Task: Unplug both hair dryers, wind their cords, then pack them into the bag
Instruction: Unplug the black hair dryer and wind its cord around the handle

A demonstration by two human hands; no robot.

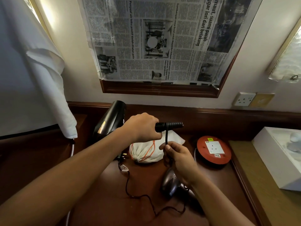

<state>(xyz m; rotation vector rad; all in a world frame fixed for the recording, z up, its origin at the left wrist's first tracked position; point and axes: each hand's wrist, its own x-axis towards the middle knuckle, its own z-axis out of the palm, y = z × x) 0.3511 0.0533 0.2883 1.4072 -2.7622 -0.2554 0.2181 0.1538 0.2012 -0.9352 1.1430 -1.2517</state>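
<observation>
My left hand (143, 126) grips the handle of a black hair dryer (109, 123) held above the desk, its barrel pointing back-left. The black cord (166, 136) is looped over the handle's ribbed end (174, 124) and drops to my right hand (177, 156), which pinches it. Loose cord (135, 195) trails across the desk to a plug (121, 156) at the bag's left. A second, grey hair dryer (170, 184) lies on the desk under my right wrist. The white drawstring bag (145, 152) with orange cord lies beneath my hands.
A red round extension reel (213, 150) with a socket sits right of the bag. A wall socket (243, 99) is at the upper right. A white box (276, 157) stands on the right ledge. White cloth (32, 79) hangs at left; a newspaper-covered mirror (162, 38) is behind.
</observation>
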